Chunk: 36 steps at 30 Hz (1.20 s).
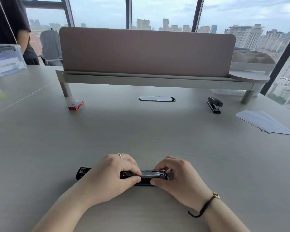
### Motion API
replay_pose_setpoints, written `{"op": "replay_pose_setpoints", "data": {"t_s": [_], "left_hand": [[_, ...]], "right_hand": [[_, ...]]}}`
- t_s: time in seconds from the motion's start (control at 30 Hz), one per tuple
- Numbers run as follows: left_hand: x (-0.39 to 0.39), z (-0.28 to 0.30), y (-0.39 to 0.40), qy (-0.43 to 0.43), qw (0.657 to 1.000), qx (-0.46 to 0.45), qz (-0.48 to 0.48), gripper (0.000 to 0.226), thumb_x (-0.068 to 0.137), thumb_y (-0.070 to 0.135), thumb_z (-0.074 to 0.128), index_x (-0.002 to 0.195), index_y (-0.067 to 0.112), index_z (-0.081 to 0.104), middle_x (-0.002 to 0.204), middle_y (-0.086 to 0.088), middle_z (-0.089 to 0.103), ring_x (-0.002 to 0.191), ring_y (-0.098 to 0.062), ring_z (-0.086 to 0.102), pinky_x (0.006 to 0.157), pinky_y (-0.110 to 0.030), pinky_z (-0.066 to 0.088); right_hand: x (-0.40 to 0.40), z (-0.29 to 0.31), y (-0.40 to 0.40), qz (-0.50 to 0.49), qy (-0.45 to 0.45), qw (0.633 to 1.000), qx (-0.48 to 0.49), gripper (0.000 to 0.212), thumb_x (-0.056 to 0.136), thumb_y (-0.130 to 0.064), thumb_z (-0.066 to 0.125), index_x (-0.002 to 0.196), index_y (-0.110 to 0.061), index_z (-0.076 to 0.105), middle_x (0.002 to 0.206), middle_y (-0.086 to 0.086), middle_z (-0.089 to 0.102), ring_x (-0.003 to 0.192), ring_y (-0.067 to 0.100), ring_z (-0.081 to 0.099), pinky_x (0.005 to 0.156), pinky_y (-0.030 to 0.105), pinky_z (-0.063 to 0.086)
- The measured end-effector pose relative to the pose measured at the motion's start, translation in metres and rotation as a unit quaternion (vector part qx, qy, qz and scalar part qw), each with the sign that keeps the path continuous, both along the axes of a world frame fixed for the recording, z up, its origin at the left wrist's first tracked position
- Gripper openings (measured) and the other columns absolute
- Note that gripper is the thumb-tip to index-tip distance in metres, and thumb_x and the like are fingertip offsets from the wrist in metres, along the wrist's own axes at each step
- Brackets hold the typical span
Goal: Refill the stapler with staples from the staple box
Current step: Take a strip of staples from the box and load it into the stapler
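A black stapler (84,172) lies flat and swung open along the near part of the desk, its metal staple channel (153,174) showing between my hands. My left hand (112,173) covers the stapler's middle, with thumb and fingers pinched on the channel. My right hand (176,178) grips the channel's right end from both sides. Whether staples are in the channel is hidden by my fingers. The red and white staple box (76,105) sits far off at the back left, apart from both hands.
A second black stapler (214,104), closed, stands at the back right. White paper sheets (264,122) lie at the right edge. A desk divider on a raised shelf (146,77) spans the back. A clear plastic bin (6,59) sits far left, with a person behind it.
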<state>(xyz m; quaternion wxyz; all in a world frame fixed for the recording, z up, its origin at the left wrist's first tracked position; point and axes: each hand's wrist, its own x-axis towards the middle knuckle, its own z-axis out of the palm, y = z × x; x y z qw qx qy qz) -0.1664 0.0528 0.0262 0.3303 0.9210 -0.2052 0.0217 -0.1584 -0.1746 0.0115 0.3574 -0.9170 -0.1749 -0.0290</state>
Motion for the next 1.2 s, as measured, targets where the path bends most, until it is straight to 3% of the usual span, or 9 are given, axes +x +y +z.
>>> {"op": "replay_pose_setpoints", "data": {"t_s": [0.43, 0.67, 0.8, 0.9, 1.2], "left_hand": [[0.005, 0.003, -0.025, 0.001, 0.997, 0.04, -0.064, 0.017, 0.088, 0.038, 0.062, 0.102, 0.045, 0.069, 0.101, 0.026, 0.064, 0.092, 0.001, 0.063, 0.083, -0.031, 0.054], [-0.001, 0.006, -0.008, -0.004, 0.999, 0.03, -0.041, 0.041, 0.083, 0.033, 0.07, 0.117, 0.052, 0.059, 0.103, 0.028, 0.065, 0.095, 0.002, 0.063, 0.086, -0.025, 0.053], [-0.003, 0.004, 0.027, -0.004, 0.999, 0.046, 0.025, 0.045, 0.073, 0.038, 0.081, 0.105, 0.061, 0.06, 0.108, 0.031, 0.061, 0.098, 0.002, 0.061, 0.081, -0.015, 0.05], [-0.004, 0.003, 0.052, 0.016, 0.995, 0.072, 0.067, 0.034, 0.065, 0.047, 0.081, 0.092, 0.059, 0.063, 0.105, 0.034, 0.061, 0.093, 0.004, 0.062, 0.08, -0.019, 0.051], [-0.011, 0.003, 0.078, 0.062, 0.989, 0.068, 0.114, 0.032, 0.069, 0.037, 0.086, 0.093, 0.049, 0.07, 0.099, 0.032, 0.066, 0.092, 0.007, 0.06, 0.075, -0.016, 0.047]], "right_hand": [[0.002, -0.002, 0.001, 0.01, 0.03, 0.998, 0.045, 0.018, 0.07, -0.038, 0.084, 0.08, -0.028, 0.072, 0.079, -0.008, 0.065, 0.067, 0.004, 0.056, 0.058, 0.013, 0.04], [0.002, -0.003, -0.001, 0.001, 0.029, 0.999, 0.034, 0.015, 0.069, -0.038, 0.081, 0.077, -0.037, 0.069, 0.081, -0.009, 0.066, 0.073, 0.005, 0.059, 0.061, 0.013, 0.042], [0.003, -0.004, -0.002, 0.0, 0.033, 0.999, 0.032, 0.016, 0.069, -0.039, 0.08, 0.081, -0.031, 0.072, 0.084, -0.009, 0.067, 0.071, 0.004, 0.058, 0.062, 0.014, 0.043], [0.003, -0.005, -0.002, -0.002, 0.035, 0.999, 0.03, 0.016, 0.069, -0.039, 0.081, 0.08, -0.031, 0.072, 0.084, -0.008, 0.067, 0.07, 0.005, 0.059, 0.061, 0.016, 0.044], [0.004, -0.008, -0.001, 0.0, 0.036, 0.998, 0.042, 0.015, 0.069, -0.035, 0.082, 0.079, -0.029, 0.074, 0.087, -0.007, 0.07, 0.072, 0.01, 0.064, 0.067, 0.025, 0.05]]}}
